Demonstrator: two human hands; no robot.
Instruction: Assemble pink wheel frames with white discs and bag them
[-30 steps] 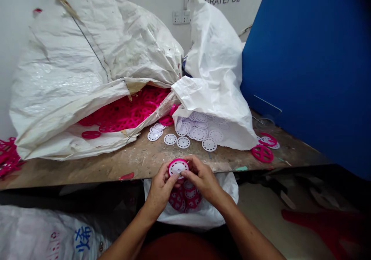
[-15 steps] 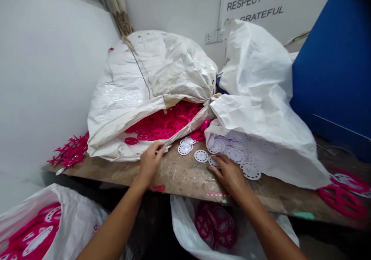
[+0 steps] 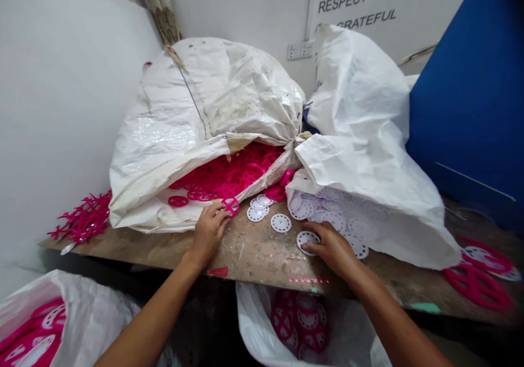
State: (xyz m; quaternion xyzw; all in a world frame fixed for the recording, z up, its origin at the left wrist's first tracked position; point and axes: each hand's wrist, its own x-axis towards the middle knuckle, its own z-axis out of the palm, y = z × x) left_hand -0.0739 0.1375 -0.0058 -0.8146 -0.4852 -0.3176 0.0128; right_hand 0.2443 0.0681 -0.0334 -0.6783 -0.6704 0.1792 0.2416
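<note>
In front of the left sack (image 3: 164, 110), the left hand (image 3: 209, 235) pinches a pink wheel (image 3: 231, 207). A white disc (image 3: 305, 240) lies right of the wheel, nearer the table (image 3: 254, 258) edge, under the right hand's (image 3: 334, 248) thumb; whether it is gripped cannot be determined.

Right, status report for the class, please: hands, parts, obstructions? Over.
Left hand holding pink spoked ring. Right hand at white slotted disc, grip unclear. Loose slotted disc lies between hands, blocking neither.

Light is soft, with dark shadow beneath the tabletop (image 3: 254, 258) and blurred pink wheels (image 3: 477, 286) far right.
</note>
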